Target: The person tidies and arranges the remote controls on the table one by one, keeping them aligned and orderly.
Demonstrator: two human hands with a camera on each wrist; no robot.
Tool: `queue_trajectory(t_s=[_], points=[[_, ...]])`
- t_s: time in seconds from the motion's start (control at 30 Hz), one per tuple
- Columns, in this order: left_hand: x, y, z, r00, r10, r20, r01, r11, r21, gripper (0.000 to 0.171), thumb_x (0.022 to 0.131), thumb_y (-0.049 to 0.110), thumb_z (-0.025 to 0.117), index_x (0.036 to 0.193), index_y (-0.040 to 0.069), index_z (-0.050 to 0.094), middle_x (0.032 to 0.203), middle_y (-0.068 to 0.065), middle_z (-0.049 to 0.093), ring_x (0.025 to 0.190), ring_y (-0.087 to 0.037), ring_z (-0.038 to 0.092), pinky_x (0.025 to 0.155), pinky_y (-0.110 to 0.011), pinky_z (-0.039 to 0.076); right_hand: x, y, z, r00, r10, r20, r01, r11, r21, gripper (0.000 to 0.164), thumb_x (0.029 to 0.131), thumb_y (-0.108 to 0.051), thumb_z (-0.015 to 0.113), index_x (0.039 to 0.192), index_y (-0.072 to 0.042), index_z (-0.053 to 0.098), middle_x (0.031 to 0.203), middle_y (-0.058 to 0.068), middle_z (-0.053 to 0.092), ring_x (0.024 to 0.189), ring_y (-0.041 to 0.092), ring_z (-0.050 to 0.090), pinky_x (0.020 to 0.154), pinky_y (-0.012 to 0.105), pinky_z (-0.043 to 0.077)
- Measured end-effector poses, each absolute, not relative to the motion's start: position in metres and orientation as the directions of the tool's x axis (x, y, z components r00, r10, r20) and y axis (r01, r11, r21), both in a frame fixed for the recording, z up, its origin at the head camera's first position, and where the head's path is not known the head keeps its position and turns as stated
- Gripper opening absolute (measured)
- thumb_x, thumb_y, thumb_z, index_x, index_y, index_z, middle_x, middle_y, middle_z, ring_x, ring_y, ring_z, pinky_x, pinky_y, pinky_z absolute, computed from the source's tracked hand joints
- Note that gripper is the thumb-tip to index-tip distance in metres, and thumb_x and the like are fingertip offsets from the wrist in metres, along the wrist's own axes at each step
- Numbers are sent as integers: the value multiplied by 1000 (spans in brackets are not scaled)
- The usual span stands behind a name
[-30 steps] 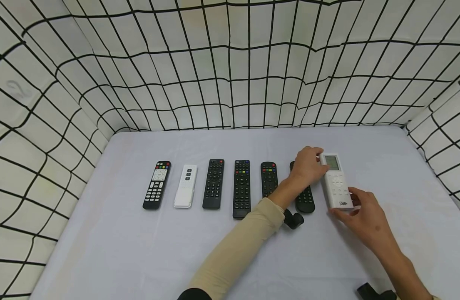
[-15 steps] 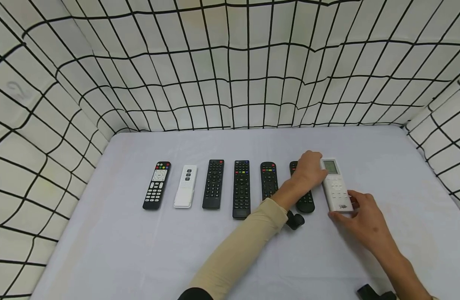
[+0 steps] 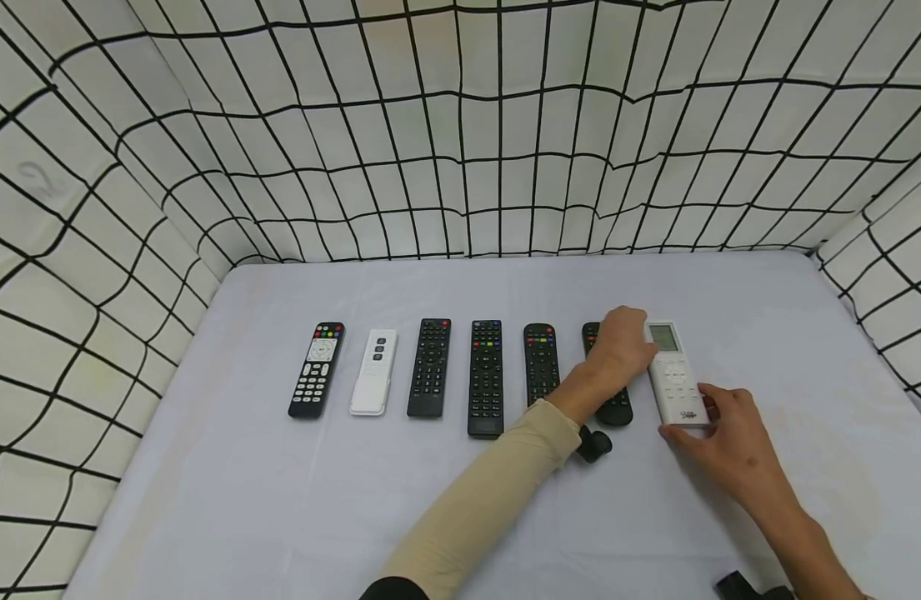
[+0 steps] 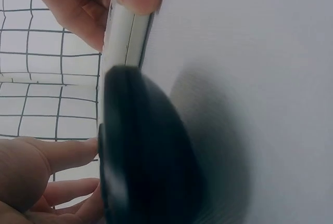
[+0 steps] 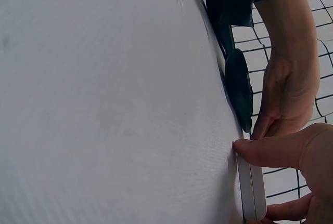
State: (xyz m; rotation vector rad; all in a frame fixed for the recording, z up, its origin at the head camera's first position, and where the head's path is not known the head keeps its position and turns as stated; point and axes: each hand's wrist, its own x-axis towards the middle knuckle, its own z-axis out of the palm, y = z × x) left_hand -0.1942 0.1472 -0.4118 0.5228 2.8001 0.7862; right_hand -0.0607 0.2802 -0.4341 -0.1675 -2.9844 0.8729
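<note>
A white air-conditioner remote [image 3: 673, 375] with a small grey screen lies on the white tabletop, tilted slightly. My left hand [image 3: 618, 346] reaches across and holds its upper left corner; part of that corner hides behind the fingers. At its lower end, my right hand [image 3: 730, 437] pinches it, thumb along the bottom edge and fingers at the right side. Under the left hand and wrist lies a black remote [image 3: 616, 407], partly covered. In the left wrist view a black remote [image 4: 145, 151] blocks much of the white one [image 4: 122, 37]. The right wrist view shows the right thumb [image 5: 270, 152] on the white edge.
To the left, in a row, lie a black-and-white remote [image 3: 316, 371], a small white remote [image 3: 373, 372] and several black remotes [image 3: 486, 379]. The left forearm overlaps another black remote [image 3: 541, 358]. Black netting over white panels [image 3: 460, 125] encloses the table's back and sides.
The white air-conditioner remote has slid slightly toward the person, its top now about level with the row. My left hand moved down with it; my right hand stayed nearly still.
</note>
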Motion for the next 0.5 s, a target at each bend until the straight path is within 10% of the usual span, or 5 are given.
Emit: queue_trajectory(t_s=[0.5], points=[[-177, 130, -380, -910, 412, 41, 347, 704, 620, 42, 107, 35, 58, 145, 17, 60, 150, 1, 55, 139, -11, 55, 110, -20, 48, -65, 286, -417, -987, 128, 94, 49, 809, -585, 75, 95, -34, 77, 148, 10, 45, 140, 39, 44, 117, 51, 52, 87, 64, 51]])
